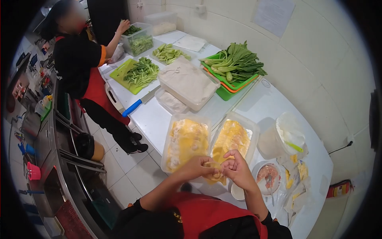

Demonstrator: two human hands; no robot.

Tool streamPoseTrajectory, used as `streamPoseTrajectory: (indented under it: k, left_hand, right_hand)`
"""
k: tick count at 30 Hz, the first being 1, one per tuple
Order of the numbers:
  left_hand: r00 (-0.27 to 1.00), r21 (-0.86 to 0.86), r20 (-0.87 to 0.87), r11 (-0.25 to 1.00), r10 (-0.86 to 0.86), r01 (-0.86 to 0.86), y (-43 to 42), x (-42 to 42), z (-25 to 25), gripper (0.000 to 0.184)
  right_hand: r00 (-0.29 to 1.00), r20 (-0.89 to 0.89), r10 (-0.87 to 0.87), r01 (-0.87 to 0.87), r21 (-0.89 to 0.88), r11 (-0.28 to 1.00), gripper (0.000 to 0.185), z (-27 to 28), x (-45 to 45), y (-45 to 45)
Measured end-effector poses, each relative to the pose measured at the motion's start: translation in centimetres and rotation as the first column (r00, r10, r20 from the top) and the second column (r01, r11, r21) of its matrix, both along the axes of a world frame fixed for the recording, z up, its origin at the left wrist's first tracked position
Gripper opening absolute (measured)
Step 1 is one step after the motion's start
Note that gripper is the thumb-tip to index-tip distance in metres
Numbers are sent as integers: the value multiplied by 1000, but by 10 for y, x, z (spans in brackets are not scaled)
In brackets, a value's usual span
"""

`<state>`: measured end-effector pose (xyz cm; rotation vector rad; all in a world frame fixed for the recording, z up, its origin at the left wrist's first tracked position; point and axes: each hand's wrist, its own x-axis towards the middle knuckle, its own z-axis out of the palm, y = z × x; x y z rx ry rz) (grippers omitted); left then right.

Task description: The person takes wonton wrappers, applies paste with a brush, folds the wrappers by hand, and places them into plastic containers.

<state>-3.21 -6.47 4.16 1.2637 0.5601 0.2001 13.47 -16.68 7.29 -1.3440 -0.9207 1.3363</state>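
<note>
My left hand [195,166] and my right hand [238,171] meet over the table's near edge. Both have their fingers pinched on a thin yellow wonton wrapper [217,176], partly covered by the fingers. Just beyond them stand two clear plastic tubs. The left tub [163,153] holds rows of floury yellow wontons [187,139]; in the right tub [255,137] lie more yellow wontons [234,135]. To the right of my right hand is a bowl [258,164] of pink minced filling [267,176]. A small white bowl [237,192] sits partly hidden below that hand.
Loose yellow wrappers in plastic [296,195] and a white bucket [272,139] are on the right. Lidded tubs [189,81], green-orange baskets of leafy greens [234,65] and a blue-handled knife [132,108] lie farther back. A co-worker [75,55] handles cut greens at far left.
</note>
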Motion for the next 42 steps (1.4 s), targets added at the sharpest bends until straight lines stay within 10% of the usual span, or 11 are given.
streamPoseTrajectory:
  k: [8,9,14,18,32,36,42]
  left_hand:
    - [923,87,-213,947,321,-310,4,-59,-32,35]
    - [885,322,-300,911,356,-257,15,-59,-34,33]
    - [769,707,-56,569,637,-420,25,-42,-33,14]
    - [736,874,233,196,636,-446,16,-45,-27,15]
    - [883,900,44,365,468,-238,49,-35,-48,13]
    - [838,862,132,356,530,-361,45,-38,-43,14]
    - [745,733,348,331,569,-594,35,-20,-26,17]
  right_hand:
    - [979,67,191,-191,-12,981,31,-48,-31,44]
    - [959,204,198,-207,24,978,30,-51,-31,57]
    - [630,739,239,-332,-22,943,31,-53,-30,101]
    - [580,805,126,-342,100,934,28,-51,-36,94]
    - [344,731,-590,-84,650,756,27,-58,8,66]
    - [503,834,-226,286,86,954,34,-54,61,34]
    - [270,946,-180,185,133,974,42,-79,58,25]
